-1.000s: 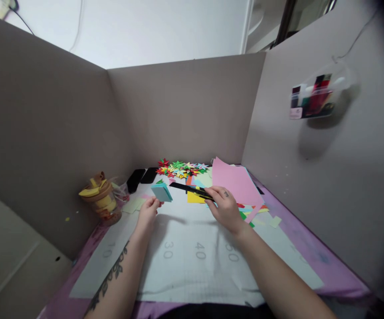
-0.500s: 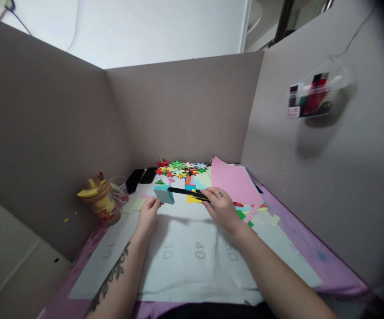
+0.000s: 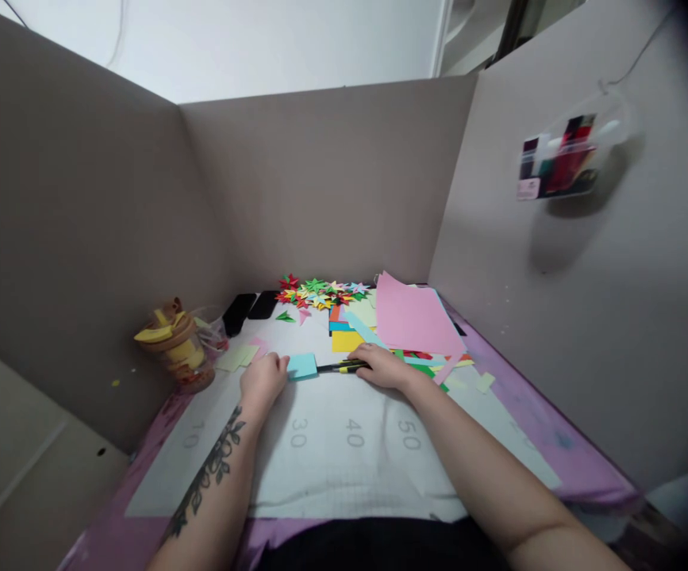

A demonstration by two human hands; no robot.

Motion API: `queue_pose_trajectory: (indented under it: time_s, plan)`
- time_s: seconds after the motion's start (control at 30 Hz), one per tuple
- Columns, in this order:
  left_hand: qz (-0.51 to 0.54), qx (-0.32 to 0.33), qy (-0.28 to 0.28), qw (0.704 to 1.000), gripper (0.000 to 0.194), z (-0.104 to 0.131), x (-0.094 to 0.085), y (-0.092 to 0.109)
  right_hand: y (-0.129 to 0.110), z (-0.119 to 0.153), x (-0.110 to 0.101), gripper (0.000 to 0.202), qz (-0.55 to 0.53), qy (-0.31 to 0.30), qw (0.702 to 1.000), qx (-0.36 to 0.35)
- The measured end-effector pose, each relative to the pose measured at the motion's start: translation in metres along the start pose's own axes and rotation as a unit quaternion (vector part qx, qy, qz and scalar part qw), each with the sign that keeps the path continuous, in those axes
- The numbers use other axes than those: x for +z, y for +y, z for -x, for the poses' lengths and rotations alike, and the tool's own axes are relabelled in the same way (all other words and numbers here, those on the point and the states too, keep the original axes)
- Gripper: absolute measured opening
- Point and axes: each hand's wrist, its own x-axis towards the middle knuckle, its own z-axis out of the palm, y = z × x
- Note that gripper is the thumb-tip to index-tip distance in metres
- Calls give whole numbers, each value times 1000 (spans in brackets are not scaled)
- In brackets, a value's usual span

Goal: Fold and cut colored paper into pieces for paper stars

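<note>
A folded light blue paper (image 3: 302, 367) lies flat on the white mat. My left hand (image 3: 264, 379) is closed at its left edge, gripping it there. From the right, my right hand (image 3: 379, 366) is closed around a slim black tool with yellow parts, which looks like a utility knife (image 3: 335, 367). Its dark tip end reaches the right edge of the blue paper; whether it enters the fold I cannot tell. Just behind my right hand are a yellow paper (image 3: 347, 341) and a light blue strip (image 3: 364, 327).
Folded paper stars (image 3: 320, 293) are heaped at the back. Large pink sheets (image 3: 415, 313) lie back right, with paper strips and scraps nearby. At left stand a brown-and-yellow cup (image 3: 180, 349) and a clear cup (image 3: 209, 325), beside two black phone-like slabs (image 3: 240, 315). Grey partitions (image 3: 325, 182) enclose the table.
Both hands have come down to the mat. The blue paper, held up and tilted before, now lies flat. The black tool has lowered with it and lies nearly level.
</note>
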Motion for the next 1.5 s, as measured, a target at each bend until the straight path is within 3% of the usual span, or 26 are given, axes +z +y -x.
queue_pose_trajectory:
  time_s: [0.07,0.17,0.27,0.33,0.57,0.73,0.9,1.13,1.3,1.5]
  plan:
    - [-13,110,-23,994,19,-5,0,6,0,-1,2,32,11,3,1000,-3]
    - [31,233,-148,961,22,-20,9,10,0,-1,3,32,30,2,1000,-2]
    - [102,260,-265,923,28,-34,19,4,-1,-1,4,34,44,3,999,4]
    - [134,270,-294,907,27,-37,23,-4,-3,-1,4,33,46,0,999,1]
    - [83,238,-225,941,27,-21,19,-18,-18,-9,7,32,63,-16,998,-21]
    - [114,233,-161,952,23,-15,14,-20,-18,-16,14,33,63,-10,997,-38]
    - [156,239,-237,929,16,-15,5,-20,-19,-16,17,30,58,-5,997,-50]
    - [122,221,-292,922,37,-24,2,-23,-25,-22,17,30,90,-13,994,-64]
    - [111,231,-290,922,16,-28,5,-20,-31,-29,19,31,102,-28,991,-78]
    - [-6,223,-349,910,20,-34,6,-12,-40,-24,13,32,121,-73,988,-59]
